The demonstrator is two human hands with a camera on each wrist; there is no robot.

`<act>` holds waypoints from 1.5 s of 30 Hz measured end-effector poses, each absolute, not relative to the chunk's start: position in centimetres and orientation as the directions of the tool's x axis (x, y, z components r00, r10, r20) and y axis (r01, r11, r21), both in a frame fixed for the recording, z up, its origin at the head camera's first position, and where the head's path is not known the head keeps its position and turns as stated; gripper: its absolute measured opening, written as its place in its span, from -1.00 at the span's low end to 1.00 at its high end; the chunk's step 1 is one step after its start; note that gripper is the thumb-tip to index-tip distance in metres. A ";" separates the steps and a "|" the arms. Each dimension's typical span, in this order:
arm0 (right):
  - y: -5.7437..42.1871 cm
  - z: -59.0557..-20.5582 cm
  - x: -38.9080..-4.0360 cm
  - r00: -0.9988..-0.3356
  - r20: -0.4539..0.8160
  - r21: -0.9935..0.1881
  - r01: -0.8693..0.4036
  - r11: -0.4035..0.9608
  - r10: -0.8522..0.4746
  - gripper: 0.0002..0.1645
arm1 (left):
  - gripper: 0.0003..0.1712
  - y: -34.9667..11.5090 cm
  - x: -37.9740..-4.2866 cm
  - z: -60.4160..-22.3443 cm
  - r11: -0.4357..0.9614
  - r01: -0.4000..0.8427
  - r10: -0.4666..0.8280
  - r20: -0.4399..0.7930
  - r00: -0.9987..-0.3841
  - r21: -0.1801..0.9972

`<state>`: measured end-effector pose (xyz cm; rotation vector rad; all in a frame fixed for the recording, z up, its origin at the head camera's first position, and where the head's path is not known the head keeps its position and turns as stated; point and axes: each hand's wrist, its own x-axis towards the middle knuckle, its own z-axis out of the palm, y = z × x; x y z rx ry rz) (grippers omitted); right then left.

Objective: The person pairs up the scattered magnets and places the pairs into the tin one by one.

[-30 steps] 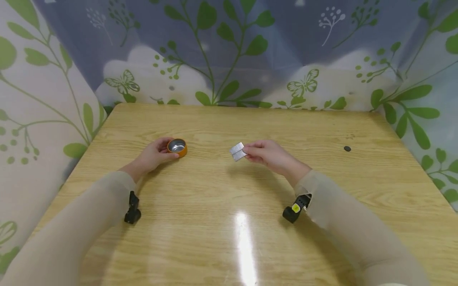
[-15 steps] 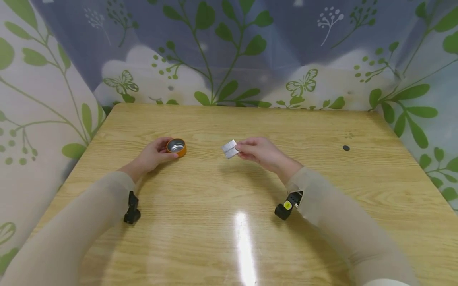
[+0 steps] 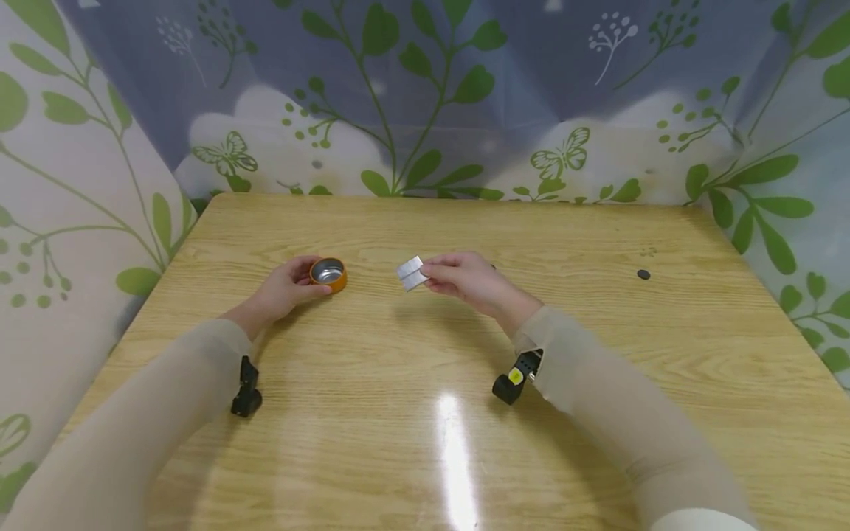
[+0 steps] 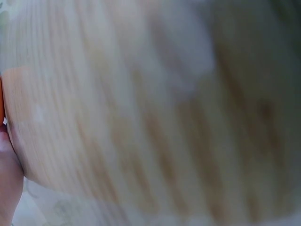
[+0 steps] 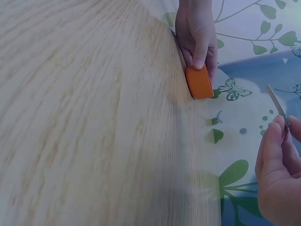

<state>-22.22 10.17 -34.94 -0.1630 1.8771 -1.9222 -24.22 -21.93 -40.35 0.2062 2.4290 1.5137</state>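
Observation:
A small round orange bowl (image 3: pixel 338 285) with a shiny metal inside stands on the table at the left. My left hand (image 3: pixel 282 287) grips it from the left side, thumb along the front. In the left wrist view only part of that hand (image 4: pixel 8 181) shows at the edge. My right hand (image 3: pixel 465 279) pinches a thin silver square (image 3: pixel 411 273) by its right edge, between thumb and fingers. A line crosses its face. Seen from the right wrist, the square (image 5: pixel 276 101) is nearly edge-on, raised above the table and to the right of the bowl.
A small dark disc (image 3: pixel 643 274) lies on the wooden table (image 3: pixel 372 413) at the right. Another dark bit (image 3: pixel 493 266) peeks out behind my right hand. A leaf-patterned curtain (image 3: pixel 425 96) hangs along the back and both sides.
My right hand has moved left with the silver square, closer to the bowl. A dark bit has come into view behind it. My left hand and the bowl have stayed put.

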 end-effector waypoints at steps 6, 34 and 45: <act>9.3 -35.1 -22.7 -0.890 -0.243 -0.968 0.248 0.036 -0.385 -0.59 | -0.17 -21.9 -24.3 -40.4 0.438 -0.022 0.263 -0.151 -0.953 0.899; 5.1 -35.9 -23.8 -0.894 -0.263 -0.963 0.265 0.044 -0.363 -0.61 | -0.16 -22.0 -24.2 -40.3 0.449 -0.026 0.263 -0.160 -0.951 0.893; 3.6 -36.4 -24.6 -0.906 -0.258 -0.963 0.269 0.013 -0.335 -0.64 | -0.18 -21.9 -24.1 -40.2 0.440 -0.032 0.265 -0.164 -0.950 0.897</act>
